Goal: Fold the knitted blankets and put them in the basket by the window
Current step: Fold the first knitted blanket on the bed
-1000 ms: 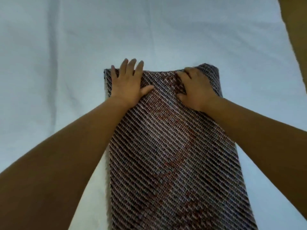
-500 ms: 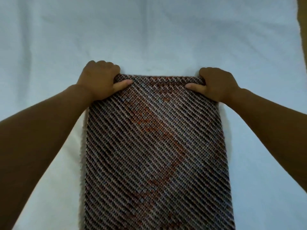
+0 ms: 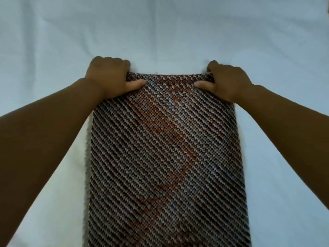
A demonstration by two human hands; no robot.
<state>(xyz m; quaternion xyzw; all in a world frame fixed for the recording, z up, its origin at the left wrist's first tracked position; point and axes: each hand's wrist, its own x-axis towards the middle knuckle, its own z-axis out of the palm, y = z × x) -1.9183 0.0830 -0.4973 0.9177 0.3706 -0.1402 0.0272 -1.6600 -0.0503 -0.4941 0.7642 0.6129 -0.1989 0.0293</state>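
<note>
Knitted blanket [image 3: 165, 157]: lies flat as a long strip on the white sheet [image 3: 53, 41], running from the middle of the sheet down toward the near edge, where it leaves the view
Pattern: diagonal ribs of dark and pale yarn, with an orange streak wandering down the centre
Layers: a second layer peeks out along the strip's left side
Far edge of the blanket: straight across, a little bunched at both corners
Left hand [image 3: 110, 75]: clenched on the far left corner, fingers curled over the far edge, thumb flat on top and pointing inward
Right hand [image 3: 227, 81]: grasping the far right corner the same way, thumb on top and pointing toward the other thumb
Forearms [image 3: 44, 139]: bare, reaching in from the near left and near right, one on each side of the strip
White sheet: softly creased, covering all the surface in view; what lies beneath it cannot be told
</note>
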